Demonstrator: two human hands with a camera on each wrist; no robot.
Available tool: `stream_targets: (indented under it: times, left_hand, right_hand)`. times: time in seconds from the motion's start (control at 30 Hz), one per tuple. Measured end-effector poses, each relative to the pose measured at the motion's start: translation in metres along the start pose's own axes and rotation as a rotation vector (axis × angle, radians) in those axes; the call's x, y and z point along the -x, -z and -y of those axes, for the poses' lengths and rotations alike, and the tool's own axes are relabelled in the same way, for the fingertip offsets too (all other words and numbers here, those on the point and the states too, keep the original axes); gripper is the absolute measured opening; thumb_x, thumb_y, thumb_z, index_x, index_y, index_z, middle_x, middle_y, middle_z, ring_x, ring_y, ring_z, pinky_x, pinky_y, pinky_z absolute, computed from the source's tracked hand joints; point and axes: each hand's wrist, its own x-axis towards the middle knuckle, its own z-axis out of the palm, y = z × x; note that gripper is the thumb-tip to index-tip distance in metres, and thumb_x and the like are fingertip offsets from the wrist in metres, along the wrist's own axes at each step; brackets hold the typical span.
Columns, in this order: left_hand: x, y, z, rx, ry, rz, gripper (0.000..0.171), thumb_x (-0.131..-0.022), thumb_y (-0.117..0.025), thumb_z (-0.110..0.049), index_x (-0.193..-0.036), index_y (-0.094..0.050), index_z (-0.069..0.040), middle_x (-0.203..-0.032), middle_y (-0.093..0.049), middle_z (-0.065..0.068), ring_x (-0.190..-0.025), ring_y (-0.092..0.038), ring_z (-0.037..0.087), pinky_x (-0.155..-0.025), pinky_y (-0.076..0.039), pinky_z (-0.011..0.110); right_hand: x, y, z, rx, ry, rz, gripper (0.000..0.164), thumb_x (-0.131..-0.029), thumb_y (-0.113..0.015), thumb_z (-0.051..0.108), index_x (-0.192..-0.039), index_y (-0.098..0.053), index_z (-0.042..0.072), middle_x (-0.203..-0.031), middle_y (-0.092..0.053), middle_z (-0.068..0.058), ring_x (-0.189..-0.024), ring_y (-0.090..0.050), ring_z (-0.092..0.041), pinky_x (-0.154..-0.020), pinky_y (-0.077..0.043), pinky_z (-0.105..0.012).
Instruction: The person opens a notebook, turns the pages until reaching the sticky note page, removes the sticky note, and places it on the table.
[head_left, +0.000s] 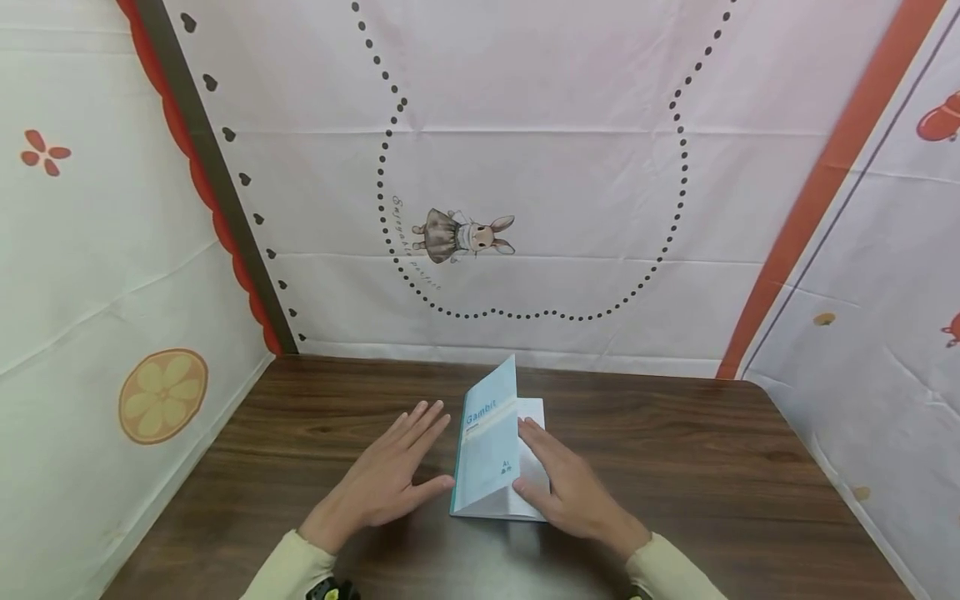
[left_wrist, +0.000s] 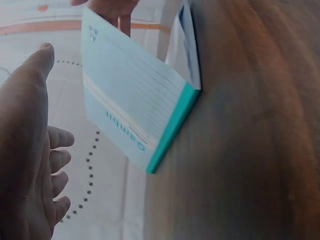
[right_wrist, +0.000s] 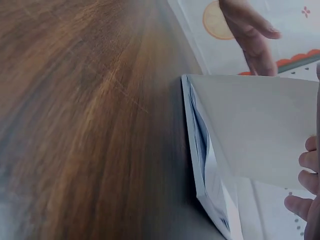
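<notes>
A light blue paper-covered book printed "Gambit" lies on the table, its teal spine to the left. Its front cover stands raised at a steep angle, showing white pages beneath and a plain inner side in the right wrist view. My right hand is at the cover's free edge, fingers extended on the inner side; whether they touch it I cannot tell. My left hand hovers left of the spine, fingers extended and thumb pointing toward the book, holding nothing.
The dark wood-grain table runs back to a white printed cloth with a rabbit figure and dotted line. More printed cloth hangs along the left and right sides.
</notes>
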Motion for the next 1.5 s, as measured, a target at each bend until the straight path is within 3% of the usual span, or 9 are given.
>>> stream_targets:
  times: [0.13, 0.53, 0.77, 0.87, 1.03, 1.3, 1.5]
  left_hand:
    - [-0.007, 0.007, -0.007, -0.008, -0.023, -0.012, 0.084, -0.098, -0.056, -0.060, -0.163, -0.027, -0.016, -0.171, -0.014, -0.003, -0.158, -0.014, 0.023, -0.126, -0.018, 0.044]
    - [-0.030, 0.024, -0.033, -0.064, -0.155, -0.034, 0.088, -0.099, -0.041, -0.071, -0.162, -0.029, -0.011, -0.171, -0.017, 0.005, -0.158, -0.013, 0.026, -0.126, -0.018, 0.047]
    - [-0.033, 0.024, -0.045, -0.127, -0.223, -0.054, 0.089, -0.097, -0.035, -0.076, -0.157, -0.041, -0.011, -0.170, -0.020, 0.007, -0.157, -0.017, 0.029, -0.126, -0.020, 0.050]
    - [-0.030, 0.027, -0.045, -0.161, -0.209, -0.053, 0.087, -0.097, -0.037, -0.076, -0.154, -0.046, -0.011, -0.168, -0.025, 0.007, -0.157, -0.017, 0.028, -0.126, -0.019, 0.050]
    - [-0.021, 0.035, -0.037, -0.176, -0.147, -0.043, 0.083, -0.096, -0.042, -0.075, -0.151, -0.052, -0.013, -0.167, -0.029, 0.005, -0.157, -0.019, 0.026, -0.126, -0.018, 0.049]
    - [-0.005, 0.038, -0.017, -0.165, -0.106, -0.079, 0.077, -0.095, -0.049, -0.073, -0.144, -0.059, -0.015, -0.164, -0.037, 0.006, -0.154, -0.027, 0.028, -0.125, -0.023, 0.049]
    - [0.008, 0.038, -0.003, -0.146, -0.060, -0.086, 0.068, -0.093, -0.057, -0.068, -0.137, -0.065, -0.016, -0.163, -0.039, 0.007, -0.154, -0.029, 0.028, -0.124, -0.025, 0.050]
  right_hand:
    - [-0.005, -0.006, 0.002, -0.001, 0.026, 0.044, 0.080, -0.097, -0.062, 0.047, -0.160, -0.032, 0.008, -0.164, -0.035, -0.009, -0.151, -0.034, -0.026, -0.111, -0.044, -0.053]
    - [-0.023, -0.028, 0.016, -0.011, 0.052, 0.157, 0.089, -0.095, -0.064, 0.054, -0.161, -0.028, 0.006, -0.168, -0.026, -0.007, -0.155, -0.024, -0.021, -0.118, -0.035, -0.050]
    - [-0.026, -0.042, 0.021, 0.006, 0.115, 0.165, 0.097, -0.094, -0.065, 0.054, -0.166, -0.009, 0.020, -0.171, -0.016, -0.005, -0.155, -0.024, -0.022, -0.116, -0.040, -0.049]
    - [-0.025, -0.043, 0.021, 0.044, 0.128, 0.155, 0.092, -0.096, -0.061, 0.058, -0.166, -0.013, 0.020, -0.170, -0.021, -0.007, -0.154, -0.028, -0.023, -0.114, -0.042, -0.049]
    - [-0.021, -0.041, 0.013, 0.104, 0.131, 0.166, 0.082, -0.098, -0.050, 0.066, -0.161, -0.033, 0.017, -0.166, -0.033, -0.008, -0.152, -0.033, -0.023, -0.114, -0.042, -0.046]
    - [-0.007, -0.031, -0.010, 0.161, 0.058, 0.215, 0.071, -0.098, -0.051, 0.065, -0.153, -0.049, 0.019, -0.163, -0.038, -0.007, -0.150, -0.036, -0.025, -0.114, -0.042, -0.046]
    - [0.006, -0.021, -0.021, 0.178, 0.049, 0.216, 0.065, -0.100, -0.053, 0.061, -0.144, -0.059, 0.014, -0.160, -0.043, -0.011, -0.147, -0.042, -0.030, -0.111, -0.045, -0.049]
